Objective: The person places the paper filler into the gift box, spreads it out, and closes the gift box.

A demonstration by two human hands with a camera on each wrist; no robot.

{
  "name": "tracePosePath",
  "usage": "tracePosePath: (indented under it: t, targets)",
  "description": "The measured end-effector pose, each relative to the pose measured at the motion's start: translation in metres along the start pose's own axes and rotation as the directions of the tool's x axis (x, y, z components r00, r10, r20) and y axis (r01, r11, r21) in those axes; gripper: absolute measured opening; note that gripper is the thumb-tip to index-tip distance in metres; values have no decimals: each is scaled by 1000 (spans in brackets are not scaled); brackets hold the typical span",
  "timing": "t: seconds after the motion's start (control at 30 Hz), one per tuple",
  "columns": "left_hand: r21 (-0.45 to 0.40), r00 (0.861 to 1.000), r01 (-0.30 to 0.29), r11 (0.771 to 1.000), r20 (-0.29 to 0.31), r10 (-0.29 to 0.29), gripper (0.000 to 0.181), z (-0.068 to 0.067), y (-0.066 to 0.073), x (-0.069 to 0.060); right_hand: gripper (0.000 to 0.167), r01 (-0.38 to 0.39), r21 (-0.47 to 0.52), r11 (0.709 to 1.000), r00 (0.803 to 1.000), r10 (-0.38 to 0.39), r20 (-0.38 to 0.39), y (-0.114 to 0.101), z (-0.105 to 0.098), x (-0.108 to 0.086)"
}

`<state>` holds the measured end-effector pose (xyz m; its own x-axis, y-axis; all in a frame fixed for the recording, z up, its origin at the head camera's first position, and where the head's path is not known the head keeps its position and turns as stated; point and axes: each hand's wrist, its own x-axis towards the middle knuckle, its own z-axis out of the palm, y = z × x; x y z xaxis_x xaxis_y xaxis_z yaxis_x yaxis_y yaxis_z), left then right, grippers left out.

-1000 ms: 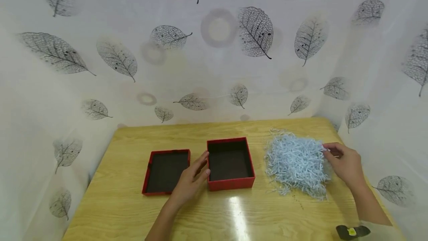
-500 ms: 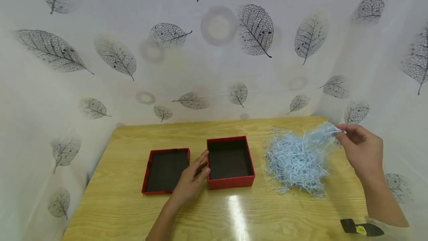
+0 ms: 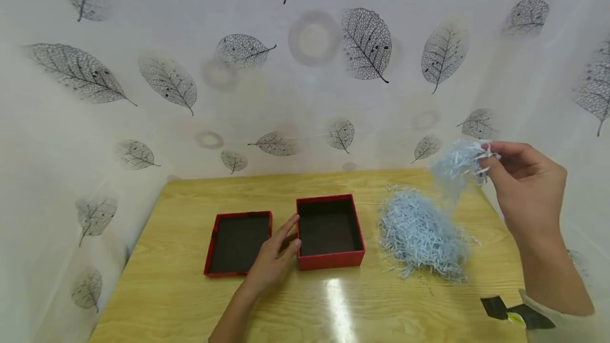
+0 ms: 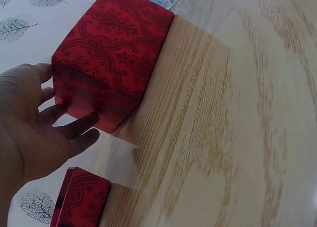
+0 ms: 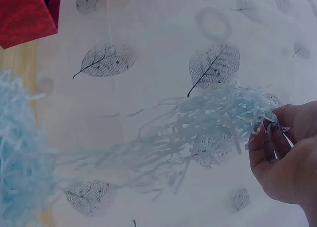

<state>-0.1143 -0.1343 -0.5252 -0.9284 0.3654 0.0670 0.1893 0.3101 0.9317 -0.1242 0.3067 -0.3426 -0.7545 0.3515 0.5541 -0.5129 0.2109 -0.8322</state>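
Up above the table at the right, my right hand (image 3: 531, 189) pinches a tuft of pale blue shredded paper (image 3: 459, 165) between thumb and fingers. In the right wrist view loose strands (image 5: 193, 128) trail from that tuft toward the pile. The pile of shredded paper (image 3: 419, 234) lies on the table below and to the left of the hand. Beside the open red box (image 3: 331, 261), my left hand (image 3: 271, 261) has its fingers extended, the tips at the box's left wall. Dark patterning covers the red box wall (image 4: 111, 43) in the left wrist view; inside, the box is black.
A shallow red lid (image 3: 238, 242) with a black inside lies left of the box, partly behind the left hand. The wooden table (image 3: 157, 279) meets a white leaf-printed curtain (image 3: 267, 105) at the back and sides. A few stray strands lie around the pile.
The right hand has risen away from the pile's right side, lifting a tuft of shredded paper off it. The left hand has stayed at the box.
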Motion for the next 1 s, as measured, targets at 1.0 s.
tracePosePath:
  t: [1.0]
  targets:
    - [53,998,-46,998,-29,47,62,3,-3,1,19,-99,200,975,911,8,412,-40,149,-37]
